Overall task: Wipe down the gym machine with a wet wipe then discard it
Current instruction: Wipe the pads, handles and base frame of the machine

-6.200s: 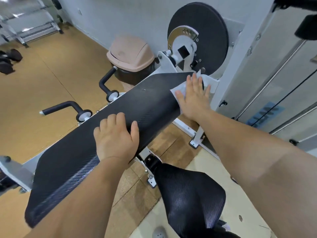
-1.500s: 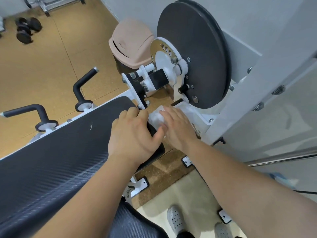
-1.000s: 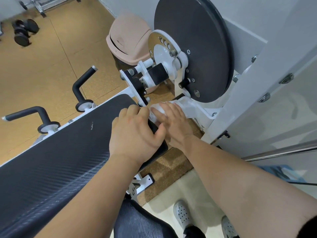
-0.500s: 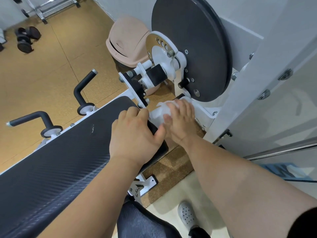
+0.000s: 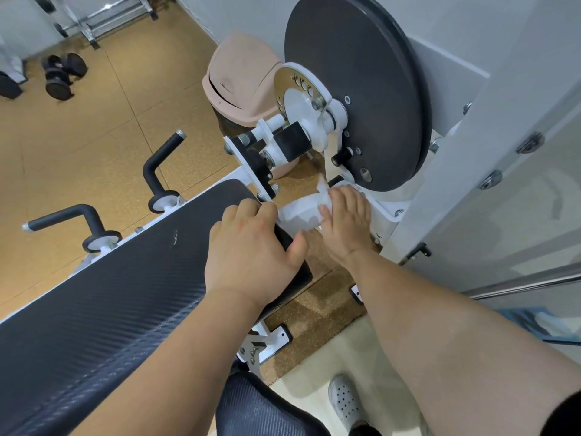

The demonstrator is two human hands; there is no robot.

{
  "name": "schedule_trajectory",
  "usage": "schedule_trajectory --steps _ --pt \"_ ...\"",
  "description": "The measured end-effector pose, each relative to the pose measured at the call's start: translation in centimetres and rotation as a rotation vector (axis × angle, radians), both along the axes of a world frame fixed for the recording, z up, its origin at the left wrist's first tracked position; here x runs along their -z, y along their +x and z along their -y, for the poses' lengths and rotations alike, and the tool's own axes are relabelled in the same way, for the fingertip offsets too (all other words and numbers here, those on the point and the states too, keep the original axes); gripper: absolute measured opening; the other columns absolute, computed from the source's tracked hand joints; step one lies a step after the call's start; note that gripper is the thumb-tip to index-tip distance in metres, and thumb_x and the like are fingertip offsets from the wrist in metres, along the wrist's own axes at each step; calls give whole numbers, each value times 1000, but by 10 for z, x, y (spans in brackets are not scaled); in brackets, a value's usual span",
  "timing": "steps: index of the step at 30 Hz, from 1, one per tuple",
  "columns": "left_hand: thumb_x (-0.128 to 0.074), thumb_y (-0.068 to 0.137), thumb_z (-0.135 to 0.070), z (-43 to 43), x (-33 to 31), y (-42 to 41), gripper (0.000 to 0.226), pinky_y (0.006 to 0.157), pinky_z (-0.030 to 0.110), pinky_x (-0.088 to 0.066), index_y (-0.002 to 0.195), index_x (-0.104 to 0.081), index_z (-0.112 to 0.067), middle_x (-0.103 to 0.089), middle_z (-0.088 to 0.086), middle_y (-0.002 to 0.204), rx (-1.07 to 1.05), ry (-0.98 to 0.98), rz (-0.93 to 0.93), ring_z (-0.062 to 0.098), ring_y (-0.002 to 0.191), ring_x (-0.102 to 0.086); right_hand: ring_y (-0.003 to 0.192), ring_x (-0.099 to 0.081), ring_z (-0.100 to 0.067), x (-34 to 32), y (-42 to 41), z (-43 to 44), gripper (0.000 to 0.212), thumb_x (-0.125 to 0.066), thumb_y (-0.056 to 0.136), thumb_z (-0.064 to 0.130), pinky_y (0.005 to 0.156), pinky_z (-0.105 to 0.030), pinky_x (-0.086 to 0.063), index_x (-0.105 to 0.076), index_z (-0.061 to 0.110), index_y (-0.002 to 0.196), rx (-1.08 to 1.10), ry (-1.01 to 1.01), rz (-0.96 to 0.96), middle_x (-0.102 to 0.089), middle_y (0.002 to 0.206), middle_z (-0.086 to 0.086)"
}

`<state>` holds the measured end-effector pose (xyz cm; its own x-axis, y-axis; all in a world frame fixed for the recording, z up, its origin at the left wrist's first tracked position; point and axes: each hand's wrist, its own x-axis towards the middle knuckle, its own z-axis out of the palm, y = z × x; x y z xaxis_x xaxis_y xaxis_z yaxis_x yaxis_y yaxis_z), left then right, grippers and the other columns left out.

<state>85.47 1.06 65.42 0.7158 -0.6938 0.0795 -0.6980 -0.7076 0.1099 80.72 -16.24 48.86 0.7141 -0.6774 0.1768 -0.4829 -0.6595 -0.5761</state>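
The gym machine has a long black padded backrest (image 5: 119, 294) running from lower left up to a white pivot frame (image 5: 386, 212) under a big black disc (image 5: 361, 89). My left hand (image 5: 251, 250) grips the top end of the pad, fingers curled over its edge. My right hand (image 5: 344, 221) presses a crumpled white wet wipe (image 5: 301, 212) flat against the white frame just past the pad's end, below the disc. Most of the wipe shows to the left of my fingers.
A pink swing-lid bin (image 5: 242, 86) stands on the floor behind the pivot. Two black handles (image 5: 157, 165) (image 5: 69, 215) stick out on the pad's far side. Dumbbells (image 5: 59, 77) lie far left. A grey panel (image 5: 490, 152) rises at right. A black seat (image 5: 261, 410) is below.
My right hand has slid the wipe up and to the right along the white frame, toward the disc. My left hand has stayed on the pad's end.
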Motion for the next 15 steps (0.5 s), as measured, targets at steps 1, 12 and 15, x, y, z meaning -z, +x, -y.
schedule_trajectory --steps 1,12,15 --pt "-39 86 -65 0 0 0 51 79 39 -44 101 -61 -21 -51 -3 96 0 -2 -2 24 93 -47 138 -38 -33 -2 2 -3 54 -25 100 45 123 -52 -20 -52 12 132 39 2 -11 -49 139 -12" --pt "-41 86 -63 0 -1 -1 46 75 37 -39 94 -58 -21 -48 -4 92 -12 -13 -4 23 90 -45 150 -23 -32 2 -3 -6 57 -21 104 50 127 -52 -7 -39 20 149 -139 -79 -65 -38 156 -11" --pt "-39 85 -64 0 -1 -1 47 75 38 -41 91 -57 -21 -46 -5 90 -9 -23 -3 23 88 -45 150 -23 -33 2 0 -4 67 -17 101 48 128 -51 -6 -42 5 146 5 13 -110 -38 155 -16"
